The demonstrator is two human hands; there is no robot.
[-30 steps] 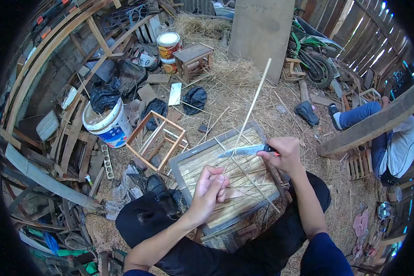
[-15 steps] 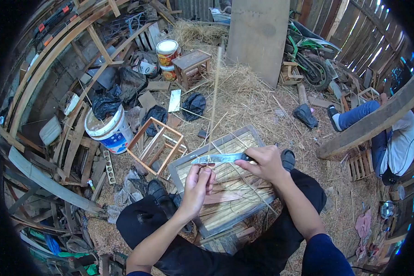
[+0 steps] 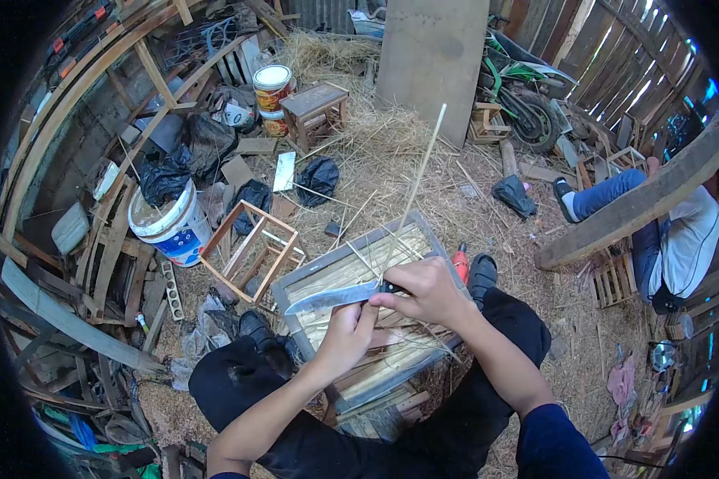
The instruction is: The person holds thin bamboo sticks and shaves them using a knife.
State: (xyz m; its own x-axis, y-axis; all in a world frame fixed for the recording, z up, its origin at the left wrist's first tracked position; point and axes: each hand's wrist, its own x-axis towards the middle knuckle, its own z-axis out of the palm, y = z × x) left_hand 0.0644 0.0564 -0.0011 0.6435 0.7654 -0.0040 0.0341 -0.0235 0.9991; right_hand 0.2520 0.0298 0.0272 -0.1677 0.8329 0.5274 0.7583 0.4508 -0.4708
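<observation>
My right hand (image 3: pixel 427 292) is closed round the dark handle of a knife (image 3: pixel 329 298), whose broad blade points left. My left hand (image 3: pixel 348 335) is closed just below the blade, with a long thin strip (image 3: pixel 422 172), apparently bamboo, pinched in its fingers. That strip slants up and away to the right from beside the knife; its near end is hidden by the hands and blade. Under both hands lies a framed slatted panel (image 3: pixel 442 254), with several loose thin strips (image 3: pixel 361 254) across it.
A red tool (image 3: pixel 460 263) lies by my right shoe. Left stand a small wooden frame (image 3: pixel 289 254) and a white bucket (image 3: pixel 176 237). Farther back are a stool (image 3: pixel 315 102) and a motorbike (image 3: pixel 527 116). A seated person (image 3: pixel 687 247) is at right, behind a curved beam (image 3: pixel 639 199).
The knife and right hand have moved down and left across the strip, nearer my left hand. The strip's far end has swung right. The red tool has come into sight.
</observation>
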